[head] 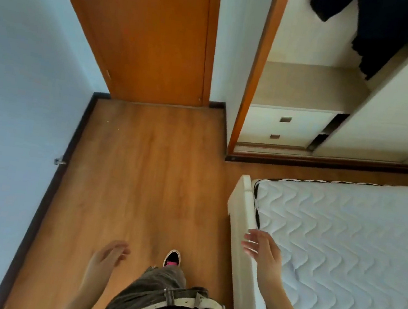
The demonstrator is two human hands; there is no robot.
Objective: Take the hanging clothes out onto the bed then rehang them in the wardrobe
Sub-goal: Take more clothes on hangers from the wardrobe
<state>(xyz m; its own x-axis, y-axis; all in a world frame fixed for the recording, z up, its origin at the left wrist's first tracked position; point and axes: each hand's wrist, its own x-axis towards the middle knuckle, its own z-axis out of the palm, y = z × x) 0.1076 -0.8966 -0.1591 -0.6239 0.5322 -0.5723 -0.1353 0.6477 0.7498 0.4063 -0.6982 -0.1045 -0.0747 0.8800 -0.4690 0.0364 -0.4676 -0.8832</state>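
Dark hanging clothes [382, 30] show at the top right inside the open wardrobe [309, 85], above a beige shelf. The bed [355, 250], a bare white quilted mattress in a white frame, fills the lower right. My left hand [105, 260] hangs over the wooden floor at the lower left, empty, fingers loosely spread. My right hand [263, 249] is over the bed's foot end, palm open, holding nothing. Both hands are far below the clothes.
A closed orange wooden door [150, 35] stands ahead at the top centre. Two white drawers [285, 128] sit in the wardrobe's base, and its sliding door [396, 106] covers the right part. A pale blue wall runs along the left. My shoe [172, 258] is on the floor.
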